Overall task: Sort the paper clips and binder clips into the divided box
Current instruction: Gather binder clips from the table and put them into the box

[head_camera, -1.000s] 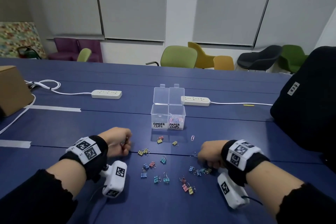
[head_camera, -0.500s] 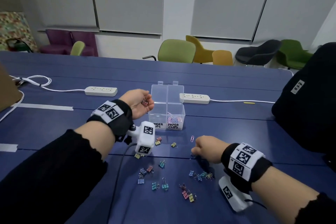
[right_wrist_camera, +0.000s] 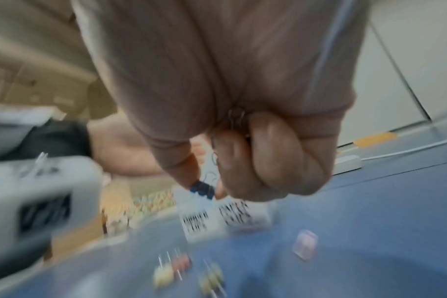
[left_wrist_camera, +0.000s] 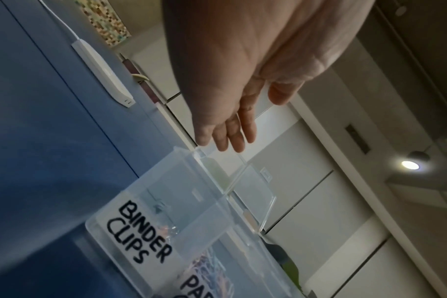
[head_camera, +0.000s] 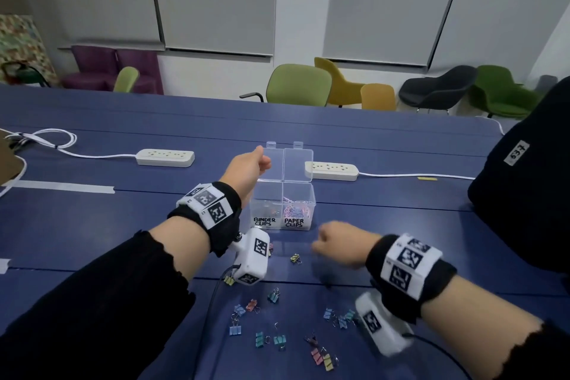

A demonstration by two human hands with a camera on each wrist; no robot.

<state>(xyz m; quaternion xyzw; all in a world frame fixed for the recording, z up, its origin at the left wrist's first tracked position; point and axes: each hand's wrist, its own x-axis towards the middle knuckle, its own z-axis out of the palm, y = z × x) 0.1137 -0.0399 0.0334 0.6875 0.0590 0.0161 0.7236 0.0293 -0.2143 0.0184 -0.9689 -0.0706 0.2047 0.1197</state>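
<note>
Loose binder clips (head_camera: 279, 341): lying scattered on the near table (head_camera: 92, 225).
Right hand (head_camera: 340, 245): hovering near the box, fingers curling round a dark blue clip (right_wrist_camera: 203, 189).
Divided box (head_camera: 282, 210): sitting mid-table, lid standing open, paper clips (head_camera: 296, 210) filling its right half.
Left hand (head_camera: 248, 168): hanging over the box's left half, fingers straight, holding nothing.
Power strips (head_camera: 166, 157): lying beyond.
</note>
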